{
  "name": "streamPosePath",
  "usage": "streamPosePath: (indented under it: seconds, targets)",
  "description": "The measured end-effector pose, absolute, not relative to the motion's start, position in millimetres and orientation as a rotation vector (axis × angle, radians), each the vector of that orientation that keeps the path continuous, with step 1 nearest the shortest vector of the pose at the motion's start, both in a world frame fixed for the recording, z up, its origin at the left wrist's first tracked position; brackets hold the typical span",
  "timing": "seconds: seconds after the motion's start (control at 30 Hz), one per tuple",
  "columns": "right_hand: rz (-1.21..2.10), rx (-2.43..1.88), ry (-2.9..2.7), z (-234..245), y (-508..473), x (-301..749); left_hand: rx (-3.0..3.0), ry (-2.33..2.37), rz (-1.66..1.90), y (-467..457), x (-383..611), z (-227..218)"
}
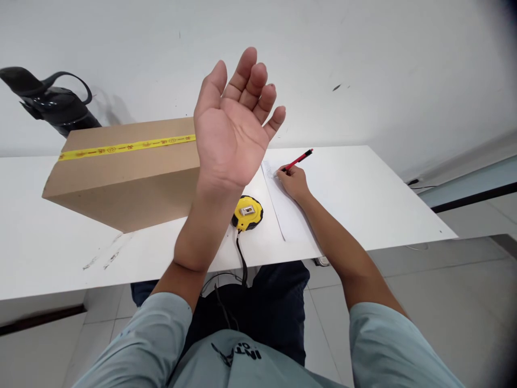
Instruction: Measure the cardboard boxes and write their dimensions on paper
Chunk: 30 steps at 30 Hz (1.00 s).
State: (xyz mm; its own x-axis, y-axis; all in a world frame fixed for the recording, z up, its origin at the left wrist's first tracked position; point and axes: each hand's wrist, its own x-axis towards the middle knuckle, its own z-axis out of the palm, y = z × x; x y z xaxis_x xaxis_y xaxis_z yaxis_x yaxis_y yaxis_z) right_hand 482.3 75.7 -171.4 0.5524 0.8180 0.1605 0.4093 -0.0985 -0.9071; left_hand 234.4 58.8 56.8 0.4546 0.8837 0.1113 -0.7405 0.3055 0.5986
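Note:
My left hand [238, 124] is raised in front of my view, palm towards me, its fingers loosely spread and holding nothing. It hides the right end of a cardboard box [121, 172] sealed with yellow printed tape. My right hand [294, 182] rests on a white sheet of paper [294, 218], closed around a red and black pen [301, 157]. The pen's tip is down by some faint marks at the sheet's upper left. Between the box and the paper lies a yellow and black tape measure [249, 213], partly behind my left forearm, its strap hanging over the table edge.
A black bottle [60, 105] with a carry loop stands behind the box. The white table [375, 199] runs along a white wall [363, 70], and its front edge is close to my lap. Dark scuffs mark the tabletop in front of the box.

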Motion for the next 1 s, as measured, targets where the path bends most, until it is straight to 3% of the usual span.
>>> streamPosePath:
  seconds: [0.83,1.0]
  targets:
    - [0.331,-1.744,-1.029,-183.3,81.7,497.8,0.636,0.235,0.891,52.2,231.5,76.0]
    - [0.282,-1.730,-1.100,-192.1,85.0,508.5,0.771,0.424,0.949,49.6,233.1,79.7]
